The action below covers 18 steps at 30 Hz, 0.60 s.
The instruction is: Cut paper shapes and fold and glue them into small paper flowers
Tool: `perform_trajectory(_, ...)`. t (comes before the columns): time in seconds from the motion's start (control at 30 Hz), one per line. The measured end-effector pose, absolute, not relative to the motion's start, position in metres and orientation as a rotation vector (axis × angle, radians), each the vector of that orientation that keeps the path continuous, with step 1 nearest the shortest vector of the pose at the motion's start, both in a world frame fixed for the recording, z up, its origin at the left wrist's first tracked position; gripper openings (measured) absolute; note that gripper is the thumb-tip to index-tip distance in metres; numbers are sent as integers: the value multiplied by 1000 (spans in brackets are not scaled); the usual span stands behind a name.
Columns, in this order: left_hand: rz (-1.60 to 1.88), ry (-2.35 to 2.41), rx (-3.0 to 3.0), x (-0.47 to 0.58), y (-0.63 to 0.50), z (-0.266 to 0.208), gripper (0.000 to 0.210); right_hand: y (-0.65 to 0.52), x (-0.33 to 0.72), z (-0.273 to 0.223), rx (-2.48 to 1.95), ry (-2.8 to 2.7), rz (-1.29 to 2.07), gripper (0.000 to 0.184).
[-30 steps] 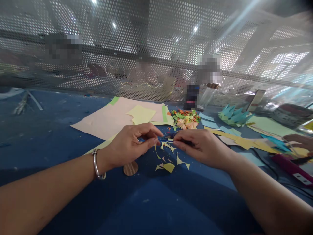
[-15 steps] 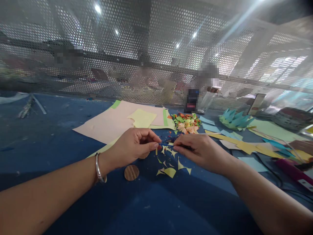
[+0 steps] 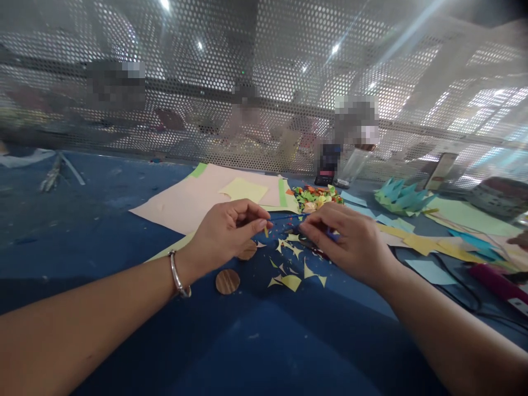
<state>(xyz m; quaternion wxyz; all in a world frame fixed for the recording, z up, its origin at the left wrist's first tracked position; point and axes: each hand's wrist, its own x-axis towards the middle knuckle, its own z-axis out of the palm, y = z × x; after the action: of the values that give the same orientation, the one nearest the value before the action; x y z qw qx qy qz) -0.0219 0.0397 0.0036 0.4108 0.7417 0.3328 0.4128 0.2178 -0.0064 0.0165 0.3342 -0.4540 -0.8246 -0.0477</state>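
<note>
My left hand (image 3: 233,231) is closed in a pinch, with the end of a thin blue strip (image 3: 286,216) at its fingertips. A short narrow yellow piece (image 3: 266,232) hangs below those fingers. The blue strip runs across to my right hand (image 3: 344,236), whose thumb and fingers are pressed together; its far end is hidden there. Under the right hand lies a dark slender tool (image 3: 314,248), partly covered. Two round wooden discs, one nearer (image 3: 227,281) and one farther (image 3: 247,250), lie by my left hand. Pale yellow paper scraps (image 3: 292,282) are scattered between the hands.
Large pink paper (image 3: 177,203) with a yellow sheet (image 3: 246,190) lies behind. Beyond my right hand are a colourful paper pile (image 3: 315,197), phone (image 3: 328,165), glass bottle (image 3: 355,165) and blue paper flower (image 3: 402,197). Cables and a magenta device (image 3: 497,283) lie right. A perforated screen stands behind.
The hands have moved slightly apart, and a longer stretch of the blue strip shows between them. My right hand has shifted right and up, uncovering the dark tool. The view has shifted slightly.
</note>
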Motion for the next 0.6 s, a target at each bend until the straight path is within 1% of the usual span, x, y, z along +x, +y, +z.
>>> perform_trajectory(0.07,1085,817,1861,-22,40,3,25,-6,216,15,-1299,-2097,25,30)
perform_trajectory(0.13,1109,809,1863,-21,38,4,25,-4,215,12,-1368,-2011,285,39)
perform_trajectory(0.23,1101,791,1861,-18,32,5,23,1,212,6,-1330,-1791,767,49)
perform_trajectory(0.3,1078,779,1845,-17,29,6,20,3,209,3,-1239,-1619,1011,52)
perform_trajectory(0.4,1037,758,1814,-16,25,6,18,2,205,2,-1140,-1388,1186,50)
perform_trajectory(0.6,955,745,1663,-15,26,5,21,1,203,5,-1124,-1222,1302,37)
